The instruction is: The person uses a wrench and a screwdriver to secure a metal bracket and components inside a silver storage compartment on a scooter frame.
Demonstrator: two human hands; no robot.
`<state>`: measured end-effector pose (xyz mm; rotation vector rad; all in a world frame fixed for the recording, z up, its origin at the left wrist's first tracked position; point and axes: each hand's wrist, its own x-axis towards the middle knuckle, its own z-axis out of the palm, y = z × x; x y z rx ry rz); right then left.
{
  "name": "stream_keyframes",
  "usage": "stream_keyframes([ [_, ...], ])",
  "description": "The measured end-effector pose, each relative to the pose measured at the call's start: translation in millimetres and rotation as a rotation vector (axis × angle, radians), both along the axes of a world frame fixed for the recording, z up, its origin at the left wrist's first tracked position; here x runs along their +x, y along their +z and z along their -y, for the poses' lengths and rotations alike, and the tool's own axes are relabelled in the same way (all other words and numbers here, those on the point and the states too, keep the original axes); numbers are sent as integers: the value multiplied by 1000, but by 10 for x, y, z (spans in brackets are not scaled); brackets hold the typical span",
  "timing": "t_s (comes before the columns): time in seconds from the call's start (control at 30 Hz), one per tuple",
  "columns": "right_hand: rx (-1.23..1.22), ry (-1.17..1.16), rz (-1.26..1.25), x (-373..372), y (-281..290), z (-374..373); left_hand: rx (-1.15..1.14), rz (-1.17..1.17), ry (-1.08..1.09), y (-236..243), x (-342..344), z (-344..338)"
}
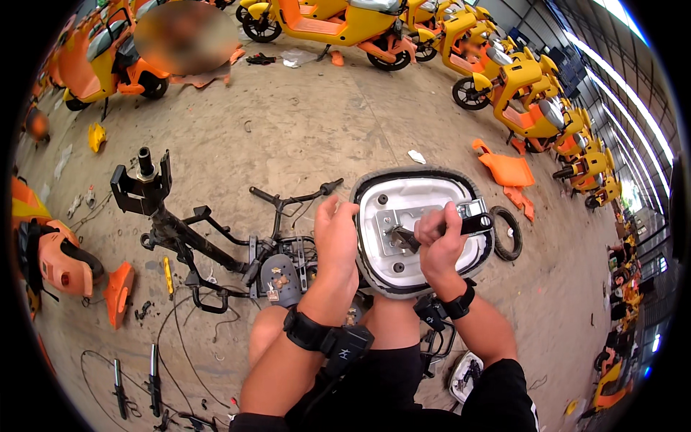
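Note:
A scooter seat (371, 216) rests bottom up over my legs, its white underside ringed by a dark rim. A silver metal plate (389, 222) is fixed in its middle, and a black hinge bracket (476, 217) sticks out on the right. My left hand (336, 241) is beside the seat's left rim with its fingers curled; what they hold, if anything, is hidden. Over the seat's right half, my right hand (440, 245) is closed, fingers bent in. A dark grey metal piece (407, 239) shows at its fingertips; whether the hand grips it is unclear.
A bare black scooter frame (191, 245) lies to the left, with handlebars (296, 196) beyond. Cables and two shock absorbers (153, 378) are at lower left. A tyre (507, 234) and an orange panel (507, 168) lie right. Rows of yellow scooters (533, 108) stand farther off.

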<state>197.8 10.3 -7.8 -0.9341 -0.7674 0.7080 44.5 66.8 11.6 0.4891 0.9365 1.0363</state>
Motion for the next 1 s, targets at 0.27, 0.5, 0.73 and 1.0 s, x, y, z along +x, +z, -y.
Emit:
stream_keyframes([
  [0.27, 199, -44, 173, -96, -327, 165, -130, -133, -154, -554, 181, 29],
  [0.5, 100, -286, 186, -262, -338, 241, -135, -187, -267, -726, 383, 182],
  [0.73, 89, -196, 115, -269, -324, 209, -115, -250, -199, -758, 469, 270],
  [1.0, 73, -122, 62, -136, -346, 129, -79, -243, -220, -757, 439, 275],
])
